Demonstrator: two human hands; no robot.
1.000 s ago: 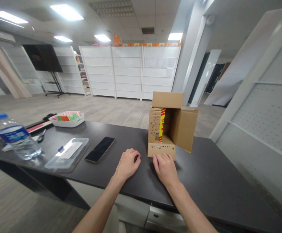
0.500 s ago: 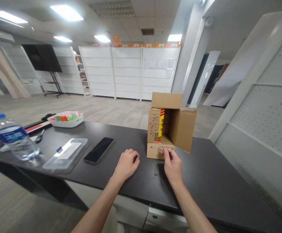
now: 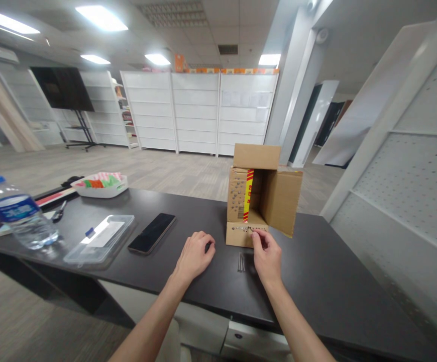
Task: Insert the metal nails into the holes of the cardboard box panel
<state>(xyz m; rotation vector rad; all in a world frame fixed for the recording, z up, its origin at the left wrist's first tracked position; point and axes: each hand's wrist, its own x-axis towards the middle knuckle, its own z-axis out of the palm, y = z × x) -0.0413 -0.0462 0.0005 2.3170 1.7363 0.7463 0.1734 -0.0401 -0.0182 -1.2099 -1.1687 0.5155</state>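
Observation:
An open cardboard box [image 3: 235,237] stands on the dark table, its lower front flap bearing a row of small holes and some silvery heads. My right hand [image 3: 267,254] is closed in a pinch on a thin metal nail [image 3: 251,230], its tip end at the row of holes. Several loose nails [image 3: 240,262] lie on the table just left of that hand. My left hand [image 3: 196,255] rests on the tabletop left of the box, fingers curled in and thumb against them; what it holds, if anything, is hidden. More metal heads dot the box's left flap [image 3: 237,193].
Left of my hands lie a black phone [image 3: 152,233] and a clear plastic case [image 3: 100,239]. A water bottle [image 3: 18,211] stands at the far left, with a white basket [image 3: 101,190] of colourful items behind. The box's right flap [image 3: 286,201] sticks outward.
The nail in my right hand has shifted slightly and tilts differently at the holes. My left hand stays in place; the view has moved a little.

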